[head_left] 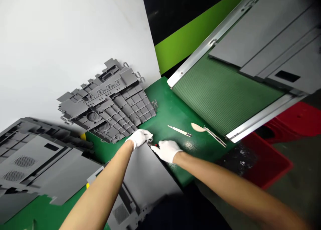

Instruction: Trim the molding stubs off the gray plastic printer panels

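My left hand, in a white glove, is closed at the far corner of a grey plastic panel, by a small hook-shaped part. Facing it, my gloved right hand is wrapped round a small tool with red and black on it, whose tip meets the panel's corner near my left fingers. Most of the tool is hidden by the hand. The panel lies close to my body and partly under my left forearm.
A scalpel, a cream oval piece and tweezers lie on the green table. Grey panels are stacked behind and left. A conveyor with panels stands right, above a red bin.
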A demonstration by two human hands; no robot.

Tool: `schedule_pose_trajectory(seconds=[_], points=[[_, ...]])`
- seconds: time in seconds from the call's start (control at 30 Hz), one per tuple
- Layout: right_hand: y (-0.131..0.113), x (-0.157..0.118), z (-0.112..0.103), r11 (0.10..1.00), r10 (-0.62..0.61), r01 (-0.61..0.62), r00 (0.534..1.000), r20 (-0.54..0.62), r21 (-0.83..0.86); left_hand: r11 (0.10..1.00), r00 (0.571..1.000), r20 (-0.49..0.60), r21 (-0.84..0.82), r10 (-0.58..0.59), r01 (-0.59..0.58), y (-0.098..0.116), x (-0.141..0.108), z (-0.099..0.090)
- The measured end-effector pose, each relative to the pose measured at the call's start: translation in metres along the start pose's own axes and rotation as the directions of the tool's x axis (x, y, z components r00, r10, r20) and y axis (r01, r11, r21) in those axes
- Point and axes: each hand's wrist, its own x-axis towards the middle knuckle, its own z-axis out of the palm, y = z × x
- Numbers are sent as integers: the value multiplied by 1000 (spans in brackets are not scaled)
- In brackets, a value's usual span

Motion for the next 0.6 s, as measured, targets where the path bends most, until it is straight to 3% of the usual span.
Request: schedule_pose_trajectory(seconds=[0.13, 0.3, 0.53, 0.6], points=[[-17, -19, 14, 984, 100, -91, 994, -52, 150, 1000, 1000, -23, -5, -2, 2, 4, -7, 6], [-27, -31, 22, 979, 147, -130, 984, -100, 156, 1000, 999, -33, -5, 1, -1, 10, -14, 13], [4, -33, -8, 999, -3, 6, 998, -62, 46, 999, 998, -66, 21, 26, -24, 16, -13, 25], [14, -34, -11, 998, 12, -8, 998, -59, 70, 999, 993, -116, 37, 29, -25, 16, -9, 28]])
